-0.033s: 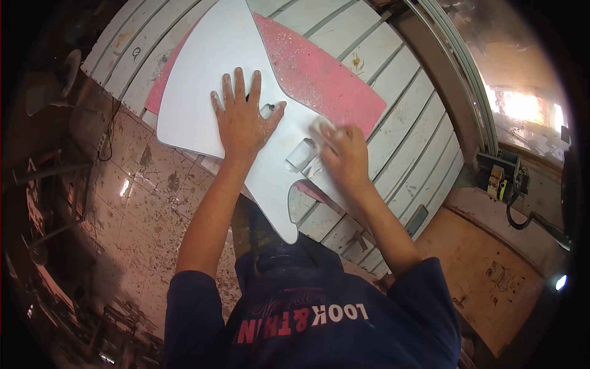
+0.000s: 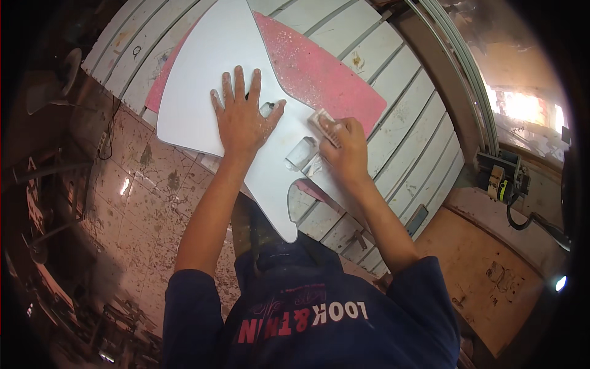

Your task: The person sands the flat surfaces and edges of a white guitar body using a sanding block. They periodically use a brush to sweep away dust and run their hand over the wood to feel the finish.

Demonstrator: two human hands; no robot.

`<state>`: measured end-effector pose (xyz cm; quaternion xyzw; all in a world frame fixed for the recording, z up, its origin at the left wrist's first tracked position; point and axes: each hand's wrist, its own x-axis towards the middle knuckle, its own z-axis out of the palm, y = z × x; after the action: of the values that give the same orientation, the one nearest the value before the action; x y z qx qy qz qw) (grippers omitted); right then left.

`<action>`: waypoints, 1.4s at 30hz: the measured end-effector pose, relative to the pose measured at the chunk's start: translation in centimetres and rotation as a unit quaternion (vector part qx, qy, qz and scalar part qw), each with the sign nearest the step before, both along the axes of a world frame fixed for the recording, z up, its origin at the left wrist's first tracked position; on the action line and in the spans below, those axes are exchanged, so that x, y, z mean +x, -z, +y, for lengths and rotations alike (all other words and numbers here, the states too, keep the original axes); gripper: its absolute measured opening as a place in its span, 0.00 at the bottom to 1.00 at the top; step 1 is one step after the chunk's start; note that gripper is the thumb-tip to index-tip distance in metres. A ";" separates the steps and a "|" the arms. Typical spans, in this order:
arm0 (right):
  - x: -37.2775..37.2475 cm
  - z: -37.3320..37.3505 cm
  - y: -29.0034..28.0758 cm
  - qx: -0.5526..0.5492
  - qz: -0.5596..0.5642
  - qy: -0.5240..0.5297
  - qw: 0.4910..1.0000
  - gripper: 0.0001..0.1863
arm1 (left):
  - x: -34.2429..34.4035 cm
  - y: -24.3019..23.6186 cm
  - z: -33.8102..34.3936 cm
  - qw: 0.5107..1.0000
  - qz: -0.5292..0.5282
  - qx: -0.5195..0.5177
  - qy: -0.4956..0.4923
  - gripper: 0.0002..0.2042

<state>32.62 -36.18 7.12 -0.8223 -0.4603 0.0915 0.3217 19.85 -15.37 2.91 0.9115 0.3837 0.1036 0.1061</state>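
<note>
Glare (image 2: 522,106) burns at right, while the bowed edges lie dark.

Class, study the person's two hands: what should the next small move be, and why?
Probably a short slide of the small pale block along the white board's edge, with the left hand pressing where it lies. The right hand already grips the block at that edge, while the left rests spread on the board, apparently steadying it.
</note>
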 end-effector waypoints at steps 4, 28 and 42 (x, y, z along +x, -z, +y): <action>-1.1 -2.4 -0.3 -0.006 -0.013 -0.027 1.000 0.29 | -0.3 0.0 0.2 1.000 0.000 0.005 -0.004 0.42; 0.2 1.2 -0.4 0.039 -0.048 -0.021 0.998 0.26 | -0.2 0.4 0.3 1.000 0.007 0.021 0.003 0.42; -0.4 -1.6 -0.4 -0.026 -0.024 -0.040 0.999 0.24 | 0.2 0.1 0.6 1.000 0.003 0.015 0.001 0.41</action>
<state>32.23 -37.75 7.53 -0.8134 -0.4976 0.0962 0.2856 20.03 -14.78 2.85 0.9135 0.3818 0.1068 0.0910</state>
